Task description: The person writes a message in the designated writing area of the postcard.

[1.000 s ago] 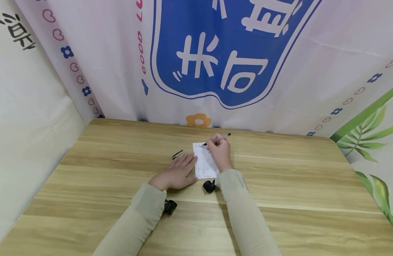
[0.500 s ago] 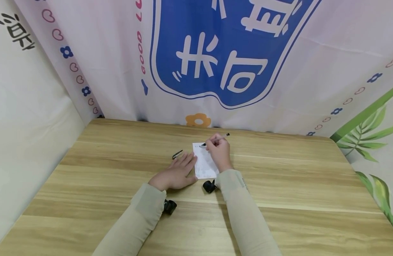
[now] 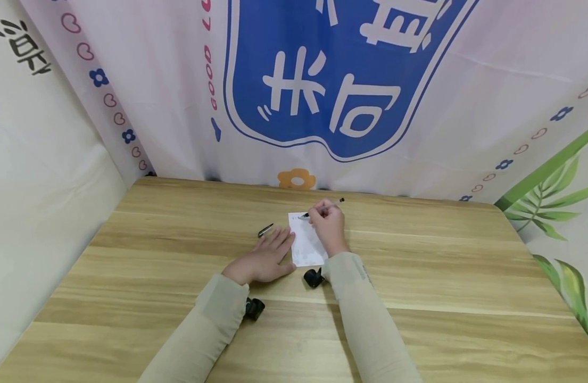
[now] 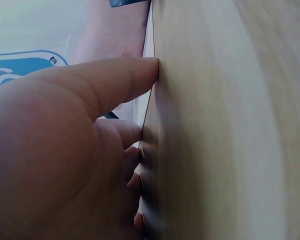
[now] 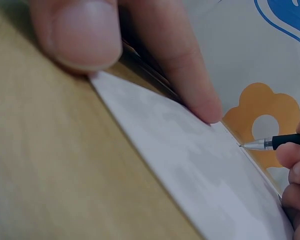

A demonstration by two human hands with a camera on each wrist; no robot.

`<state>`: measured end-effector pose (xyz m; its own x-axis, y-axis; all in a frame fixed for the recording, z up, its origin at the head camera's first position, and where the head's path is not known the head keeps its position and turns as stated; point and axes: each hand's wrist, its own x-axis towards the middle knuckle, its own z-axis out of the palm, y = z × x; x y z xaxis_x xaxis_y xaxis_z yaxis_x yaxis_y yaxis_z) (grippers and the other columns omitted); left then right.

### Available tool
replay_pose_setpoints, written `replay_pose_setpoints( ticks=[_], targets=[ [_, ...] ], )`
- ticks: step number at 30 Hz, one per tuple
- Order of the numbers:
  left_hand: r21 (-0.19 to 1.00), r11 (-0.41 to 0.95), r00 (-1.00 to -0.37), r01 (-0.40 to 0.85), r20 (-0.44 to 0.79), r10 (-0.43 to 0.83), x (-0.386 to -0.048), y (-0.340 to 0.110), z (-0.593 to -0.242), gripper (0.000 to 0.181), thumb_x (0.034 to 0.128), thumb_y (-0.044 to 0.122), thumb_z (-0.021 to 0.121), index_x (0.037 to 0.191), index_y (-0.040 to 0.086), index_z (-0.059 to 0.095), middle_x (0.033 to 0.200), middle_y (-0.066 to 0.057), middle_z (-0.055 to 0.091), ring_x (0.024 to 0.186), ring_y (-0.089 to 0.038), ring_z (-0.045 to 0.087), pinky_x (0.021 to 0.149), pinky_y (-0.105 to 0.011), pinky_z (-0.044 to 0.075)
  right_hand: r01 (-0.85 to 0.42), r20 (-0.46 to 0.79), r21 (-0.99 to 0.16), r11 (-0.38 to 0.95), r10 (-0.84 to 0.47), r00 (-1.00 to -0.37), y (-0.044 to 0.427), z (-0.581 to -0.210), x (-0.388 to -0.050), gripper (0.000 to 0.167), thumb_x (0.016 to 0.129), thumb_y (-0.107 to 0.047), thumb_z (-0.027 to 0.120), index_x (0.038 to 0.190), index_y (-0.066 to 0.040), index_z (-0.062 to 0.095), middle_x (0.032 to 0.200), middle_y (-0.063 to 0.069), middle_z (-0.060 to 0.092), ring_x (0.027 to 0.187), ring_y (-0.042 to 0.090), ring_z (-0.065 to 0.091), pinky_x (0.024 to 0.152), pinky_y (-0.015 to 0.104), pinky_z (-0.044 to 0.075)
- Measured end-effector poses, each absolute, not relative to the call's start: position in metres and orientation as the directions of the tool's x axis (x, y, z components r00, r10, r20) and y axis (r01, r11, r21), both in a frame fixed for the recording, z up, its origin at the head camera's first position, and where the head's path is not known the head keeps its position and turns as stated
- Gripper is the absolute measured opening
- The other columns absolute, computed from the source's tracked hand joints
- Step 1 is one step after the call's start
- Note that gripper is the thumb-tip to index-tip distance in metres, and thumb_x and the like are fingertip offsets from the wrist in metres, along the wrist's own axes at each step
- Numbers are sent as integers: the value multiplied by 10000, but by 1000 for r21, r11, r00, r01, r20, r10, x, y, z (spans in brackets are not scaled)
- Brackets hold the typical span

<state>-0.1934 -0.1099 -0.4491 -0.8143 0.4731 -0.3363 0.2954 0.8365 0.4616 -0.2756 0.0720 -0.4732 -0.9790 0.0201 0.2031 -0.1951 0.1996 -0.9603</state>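
A small white sheet of paper (image 3: 307, 247) lies on the wooden table, with tiny dark marks near its top left. The left hand (image 3: 262, 261) rests flat, fingers spread, its thumb and fingertips at the paper's left edge. The right hand (image 3: 329, 226) pinches a pen (image 3: 334, 202) whose tip is at the upper part of the sheet. In the right wrist view the pen (image 5: 270, 143) touches the paper (image 5: 175, 150) near its far edge. A dark pen cap (image 3: 265, 230) lies just beyond the left fingers. The left wrist view shows the left hand (image 4: 65, 140) against the tabletop.
The wooden table (image 3: 442, 266) reaches back to a printed curtain (image 3: 179, 106) with a blue emblem and an orange flower. Black wrist cameras sit by both cuffs, one (image 3: 254, 308) at the left and one (image 3: 314, 277) just below the paper.
The pen and right hand shift only very slightly at the top of the paper. The left hand stays where it was.
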Motion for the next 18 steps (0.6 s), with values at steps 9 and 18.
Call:
replay_pose_setpoints(
  ticks=[9,18],
  targets=[
    [457,829,-808,322,-324,492,-189,-108,-438,766,1071,418,465,1629,67,75,1699,-92,-52,1548,-292,-112,1238,-515,-15,-195,202,-959,204,10,-979,73,-472,-276,133,910,-82,611,778,-82,595,689,63,614,621,172,569,555,242,461],
    [460,826,-807,325,-321,496,-187,-108,-435,755,1075,397,465,1626,43,90,1700,-124,-30,1551,-318,-95,1236,-530,-10,-185,193,-959,214,14,-981,72,-473,-275,122,907,-90,615,786,-84,599,689,64,617,624,179,569,546,243,449]
  ],
)
